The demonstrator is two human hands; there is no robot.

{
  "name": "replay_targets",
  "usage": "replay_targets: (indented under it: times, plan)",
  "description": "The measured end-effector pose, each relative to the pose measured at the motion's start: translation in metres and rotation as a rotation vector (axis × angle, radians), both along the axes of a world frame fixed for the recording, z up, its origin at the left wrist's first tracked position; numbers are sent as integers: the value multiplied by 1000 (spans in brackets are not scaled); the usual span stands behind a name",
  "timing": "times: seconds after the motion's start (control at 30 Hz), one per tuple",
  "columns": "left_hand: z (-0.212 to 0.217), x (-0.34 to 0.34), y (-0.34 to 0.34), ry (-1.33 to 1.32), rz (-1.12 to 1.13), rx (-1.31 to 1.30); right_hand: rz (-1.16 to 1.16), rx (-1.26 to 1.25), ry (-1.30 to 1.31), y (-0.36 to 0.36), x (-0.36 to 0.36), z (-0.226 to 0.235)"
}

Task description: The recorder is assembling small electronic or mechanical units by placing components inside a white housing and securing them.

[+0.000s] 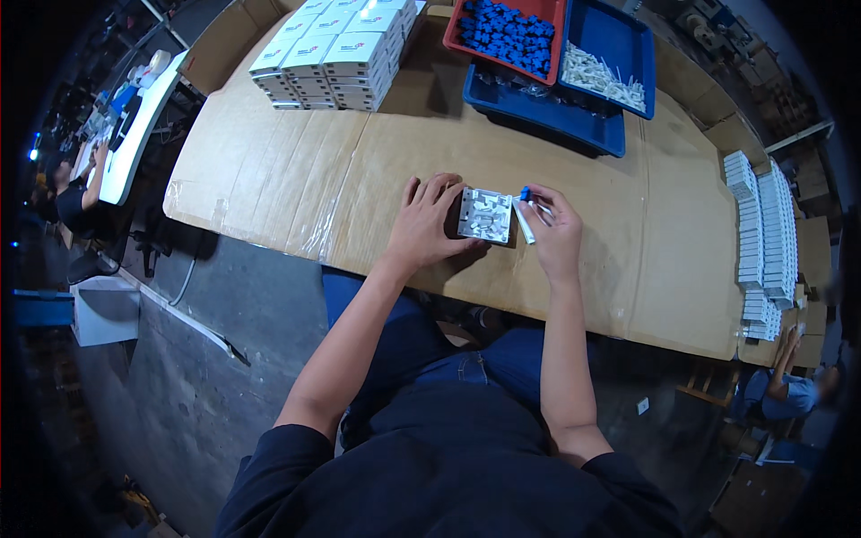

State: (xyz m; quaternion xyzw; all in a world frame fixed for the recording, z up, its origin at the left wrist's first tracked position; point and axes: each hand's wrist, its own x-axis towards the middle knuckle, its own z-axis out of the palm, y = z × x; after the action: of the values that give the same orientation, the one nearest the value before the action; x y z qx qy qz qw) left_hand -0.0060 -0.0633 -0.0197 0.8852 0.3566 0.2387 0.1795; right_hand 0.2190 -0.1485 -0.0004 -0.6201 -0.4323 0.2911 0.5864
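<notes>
Our left hand [429,224] lay flat beside the white moulded plate [485,215], its fingers loosely spread and touching the plate's near edge, pinning it to the cardboard-covered counter [296,179]. Our right hand [554,235] had its grip closed on a small blue piece [525,193] and a thin white strip [525,226], just beside the plate's other edge. We judged the little blue part could slip from so small a pinch, or the light, smooth plate could skid on the taped cardboard. Beyond the grip sat a red bin [556,36] of blue pieces and a blue tray [628,36] of white ones.
</notes>
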Motion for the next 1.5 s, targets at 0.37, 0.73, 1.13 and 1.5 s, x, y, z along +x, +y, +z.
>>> replay_targets:
  times: [0.37, 0.73, 1.13, 1.5]
  plan:
    - [-4, 0, 1, -29, 4, 21, 207, -29, -503, 36, -45, -11]
    - [-1, -2, 3, -3, 8, -16, 258, -54, -455, 42, -43, -7]
    - [0, -4, 3, -33, 14, -33, 250, 8, -641, 40, -40, -18]
    - [-2, -2, 6, -53, 5, -14, 159, 1, -966, 24, -48, -19]
